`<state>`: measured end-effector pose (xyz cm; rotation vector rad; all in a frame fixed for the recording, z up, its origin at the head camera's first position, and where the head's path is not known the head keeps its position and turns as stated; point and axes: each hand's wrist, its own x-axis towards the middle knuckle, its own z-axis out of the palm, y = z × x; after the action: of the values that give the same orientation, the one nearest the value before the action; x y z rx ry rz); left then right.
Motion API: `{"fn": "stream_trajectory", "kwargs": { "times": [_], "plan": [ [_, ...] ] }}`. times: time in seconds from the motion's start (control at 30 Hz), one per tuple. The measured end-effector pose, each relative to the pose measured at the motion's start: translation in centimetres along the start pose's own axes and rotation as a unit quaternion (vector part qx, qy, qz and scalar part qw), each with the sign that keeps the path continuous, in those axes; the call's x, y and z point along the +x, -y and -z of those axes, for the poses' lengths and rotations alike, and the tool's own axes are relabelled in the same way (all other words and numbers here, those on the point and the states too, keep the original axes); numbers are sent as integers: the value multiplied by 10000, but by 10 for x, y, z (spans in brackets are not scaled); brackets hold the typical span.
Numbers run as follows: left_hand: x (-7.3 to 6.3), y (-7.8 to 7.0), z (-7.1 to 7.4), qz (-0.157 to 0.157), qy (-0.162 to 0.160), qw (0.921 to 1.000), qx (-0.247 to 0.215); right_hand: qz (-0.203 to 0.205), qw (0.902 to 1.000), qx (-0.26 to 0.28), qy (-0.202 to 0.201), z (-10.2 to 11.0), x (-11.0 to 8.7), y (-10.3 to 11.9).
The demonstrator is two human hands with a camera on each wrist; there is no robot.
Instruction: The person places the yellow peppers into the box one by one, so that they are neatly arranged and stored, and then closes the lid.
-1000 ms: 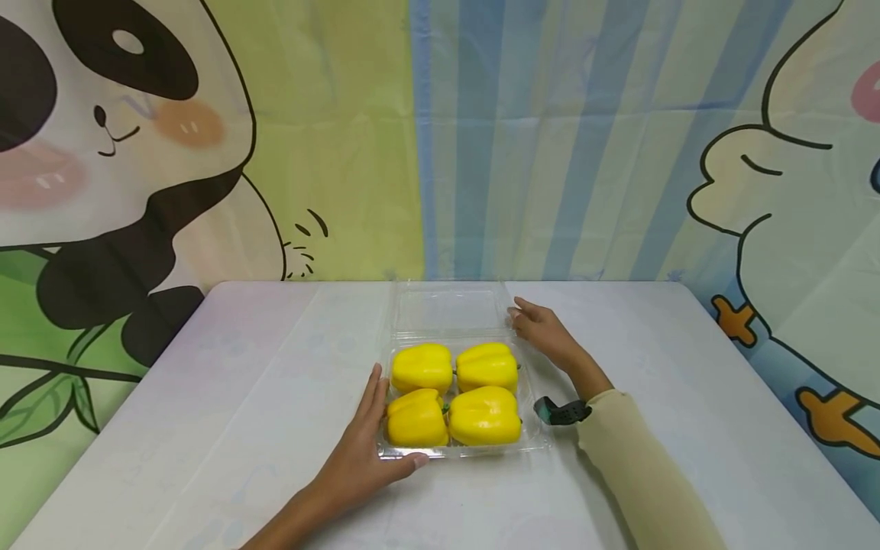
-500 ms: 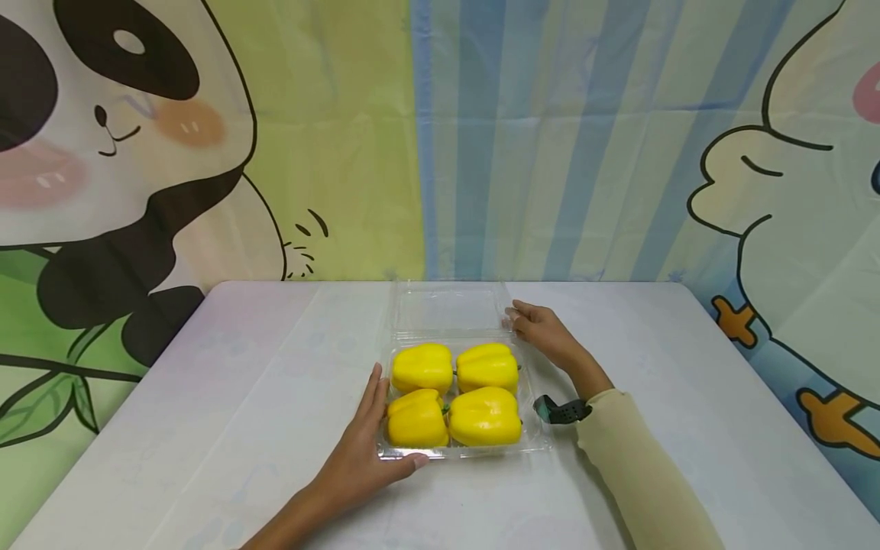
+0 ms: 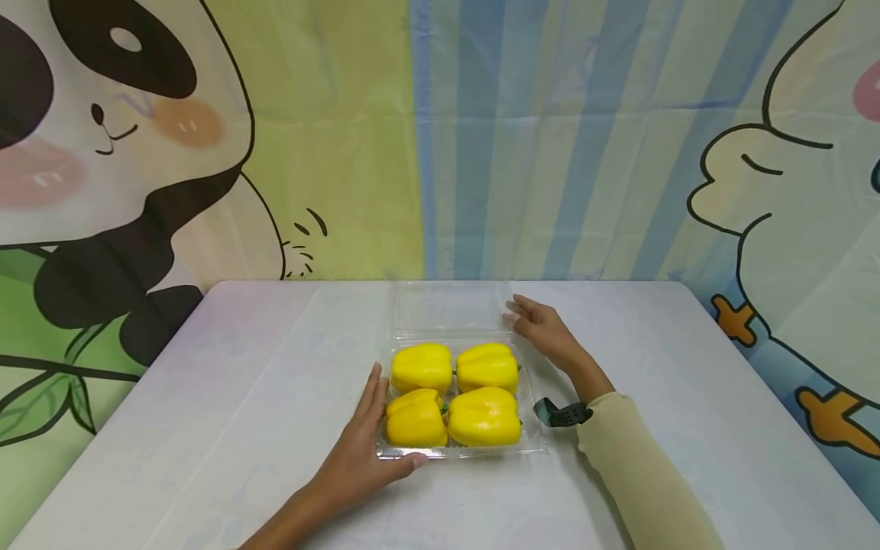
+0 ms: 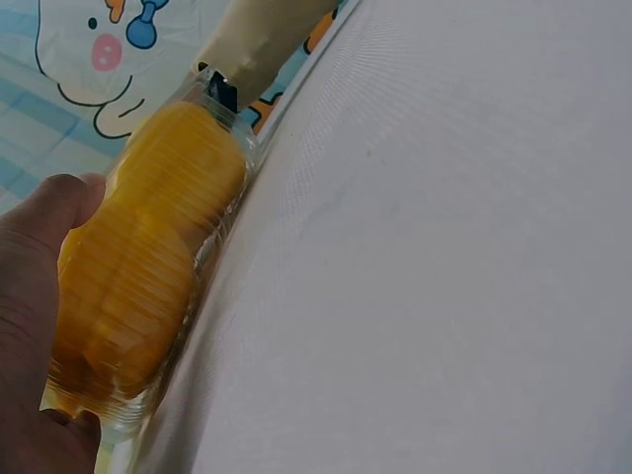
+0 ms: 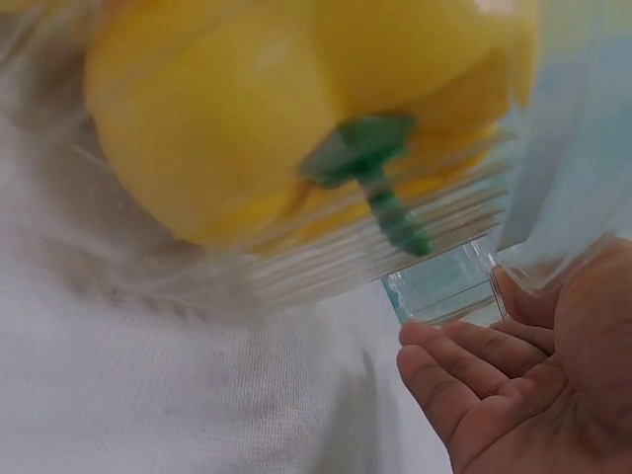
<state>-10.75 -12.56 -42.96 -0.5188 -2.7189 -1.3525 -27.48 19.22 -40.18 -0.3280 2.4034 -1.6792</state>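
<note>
A clear hinged plastic container (image 3: 535, 435) lies on the table with several yellow bell peppers (image 3: 484, 416) in its base. Its lid (image 3: 447, 305) is folded back at the far side. Around the near left corner rests my left hand (image 3: 360, 439), fingers stretched along the left wall and thumb along the front. In the left wrist view, the thumb (image 4: 74, 197) lies against the clear wall. My right hand (image 3: 543, 328) is at the lid's right edge, thumb and fingers on either side of it. In the right wrist view, a green pepper stem (image 5: 365, 153) shows through the side wall.
A white cloth covers the table (image 3: 227, 412). Behind it hangs a printed curtain (image 3: 522, 153) with stripes and cartoon animals. A dark wristband (image 3: 562, 412) sits on the right wrist, beside the container's right wall.
The lid looks slightly different in tilt, and the right hand's fingers have shifted a little at its edge. The left hand, container base and peppers stay in place.
</note>
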Motion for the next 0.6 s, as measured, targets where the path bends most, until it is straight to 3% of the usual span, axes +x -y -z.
{"fn": "stream_trajectory", "kwargs": {
  "times": [0.27, 0.6],
  "plan": [
    [0, 0, 0, 19, 5, 10000, -13, 418, 9982, 321, -284, -1, -3, 4],
    [0, -1, 0, 51, -18, 10000, 34, 649, 9937, 668, -629, 2, -6, 8]
  ]
}}
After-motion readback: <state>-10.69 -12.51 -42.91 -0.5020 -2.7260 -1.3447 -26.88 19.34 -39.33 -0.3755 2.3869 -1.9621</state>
